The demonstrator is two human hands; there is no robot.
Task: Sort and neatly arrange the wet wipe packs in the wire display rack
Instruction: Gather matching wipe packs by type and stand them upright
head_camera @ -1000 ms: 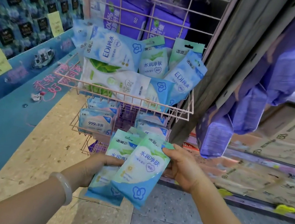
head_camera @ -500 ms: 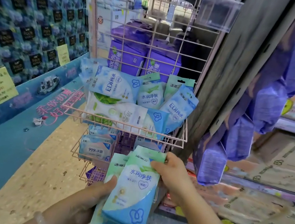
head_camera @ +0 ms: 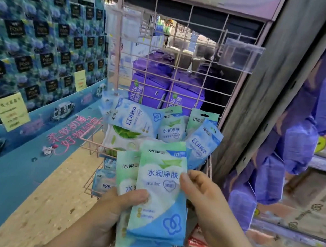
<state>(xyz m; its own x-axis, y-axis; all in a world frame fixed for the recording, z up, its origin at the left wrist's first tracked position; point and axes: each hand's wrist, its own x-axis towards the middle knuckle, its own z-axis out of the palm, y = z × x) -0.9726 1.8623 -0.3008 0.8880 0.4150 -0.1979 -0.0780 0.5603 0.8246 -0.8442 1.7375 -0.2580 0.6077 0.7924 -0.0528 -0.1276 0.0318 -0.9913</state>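
Gathering step: left hand grips stack of green-and-blue soft plastic wet wipe packs before pink wire display rack; right hand fingers pinch front pack's edge. Next, probably: squaring stack, then placing upright in upper basket.

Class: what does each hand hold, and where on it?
Left hand grips the stack of wet wipe packs at its left edge; right hand pinches the front pack's right edge.

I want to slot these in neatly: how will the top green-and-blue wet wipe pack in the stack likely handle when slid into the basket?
The top wet wipe pack looks like a soft film pouch, so it probably flexes rather than staying rigid. Its glossy surface suggests it may slip off the stack in the left hand. Packs in the upper basket lean unevenly, so it may flop sideways unless supported.
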